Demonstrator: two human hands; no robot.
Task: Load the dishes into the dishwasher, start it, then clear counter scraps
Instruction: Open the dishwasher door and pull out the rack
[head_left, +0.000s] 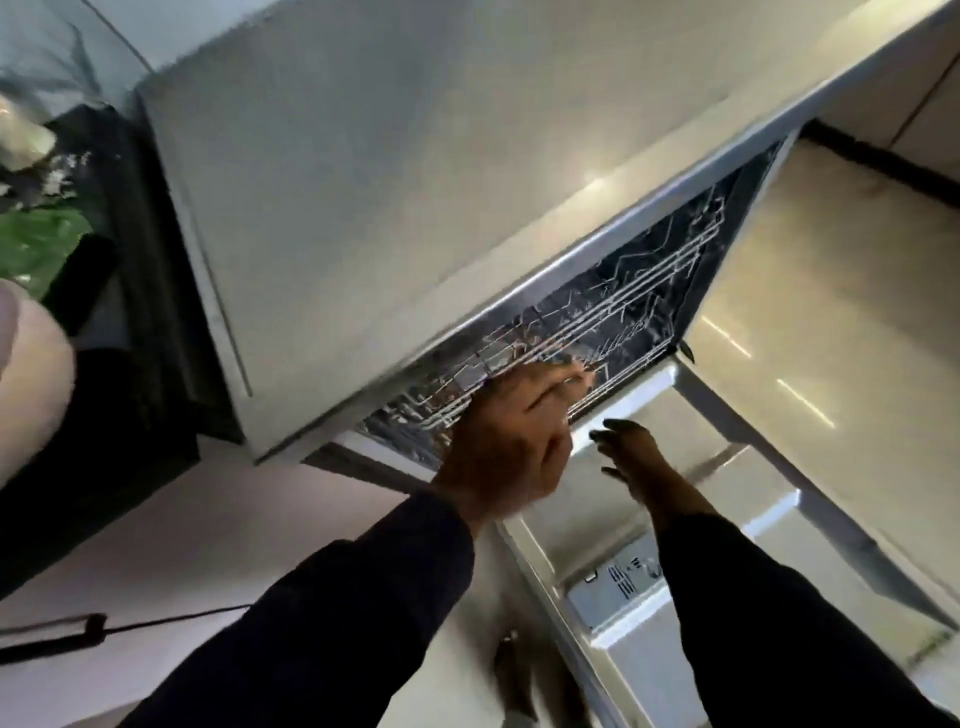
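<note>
Directly ahead, the dishwasher (597, 332) sits open under the countertop (415, 182), and its wire rack (613, 312) runs with its long axis from lower left to upper right across my view, tucked inside the tub. The door (649, 519) is folded down and extends toward me, inner face up, with the detergent compartment (618, 587) near its lower end.

My left hand (511, 441) reaches to the front edge of the rack; its fingers (563, 376) lie straight and close together against the wires, though motion blur prevents me from confirming a grip. My right hand (636, 457) hovers just above the door, fingers loosely spread and slightly bent, holding nothing. Both arms wear dark sleeves (337, 623).

Rack: thin pale coated wire in a grid with upright tines. Door liner: smooth, reflective metal with moulded ridges. Countertop: flat, pale grey, matte, with a metallic strip along its underside edge.

Floor (831, 312): glossy pale tile reflecting ceiling light. A dark cable (171, 621) lies at lower left.
</note>
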